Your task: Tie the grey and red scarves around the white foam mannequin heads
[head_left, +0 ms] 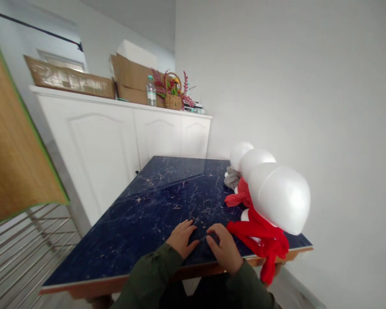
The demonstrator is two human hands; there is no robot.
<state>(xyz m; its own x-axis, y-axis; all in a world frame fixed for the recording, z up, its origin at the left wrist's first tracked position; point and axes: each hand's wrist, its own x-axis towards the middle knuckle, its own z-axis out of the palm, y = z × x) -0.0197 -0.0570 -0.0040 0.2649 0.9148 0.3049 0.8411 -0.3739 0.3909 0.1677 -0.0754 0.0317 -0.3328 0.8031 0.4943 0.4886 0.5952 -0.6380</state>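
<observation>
My left hand (182, 238) lies palm down near the front edge of a dark blue marble-patterned table (167, 201), fingers outstretched and nothing in it. Beside it, my right hand (225, 249) rests with curved fingers, thumb apart from them, and holds nothing. Just right of that hand is a bright red scarf (260, 234), wrapped below the nearest white foam mannequin head (281, 195); one end hangs over the table edge. Behind stand two more white heads, a middle one (259, 158) with a lighter red scarf (239, 197) and a far one (241, 153) with a grey scarf (233, 178).
White cabinets (96, 150) stand beyond the table, bearing cardboard boxes (70, 79), a plastic bottle (151, 92) and a flower basket (173, 102). At left is a metal rack (35, 244) with a wood-patterned sheet (16, 141). A white wall (309, 86) rises on the right.
</observation>
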